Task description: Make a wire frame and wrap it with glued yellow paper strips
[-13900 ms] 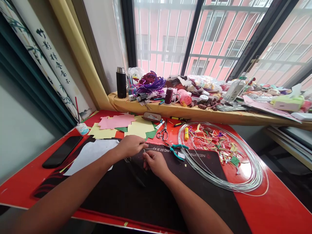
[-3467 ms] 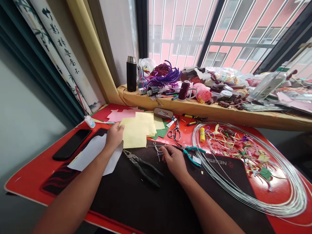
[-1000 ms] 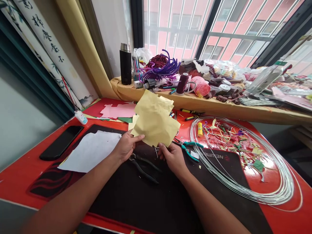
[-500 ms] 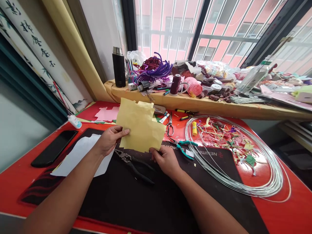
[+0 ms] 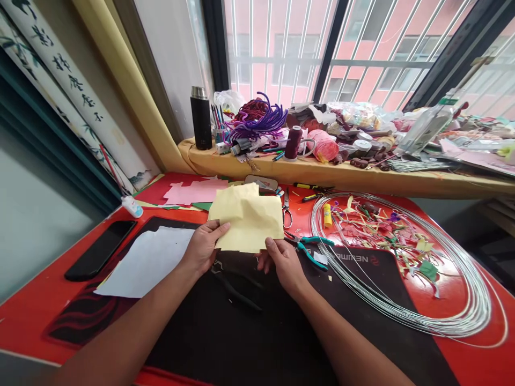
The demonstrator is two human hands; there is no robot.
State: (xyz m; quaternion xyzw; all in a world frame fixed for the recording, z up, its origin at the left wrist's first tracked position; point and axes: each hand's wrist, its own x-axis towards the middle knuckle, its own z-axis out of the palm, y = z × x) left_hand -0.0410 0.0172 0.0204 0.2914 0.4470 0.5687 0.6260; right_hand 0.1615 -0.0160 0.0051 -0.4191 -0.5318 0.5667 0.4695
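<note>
red tabletop fills my view, with a black desk mat spread over it nearest me. just above the mat, my left hand pinches the lower left edge of a creased pale yellow paper sheet, thumb on top, and my right hand grips its lower right corner the same way; both are closed on the sheet, which sits tilted up off the mat. i judge this as sizing up or smoothing the paper, and the next move calls for a flat, steady hold. dark pliers lie under the hands, possibly with a bit of wire, hard to tell. teal pliers and a springy coil of steel wire lie to the right, white paper and a phone to the left. farther off, scissors, pink paper, then a cluttered windowsill with a black flask.
</note>
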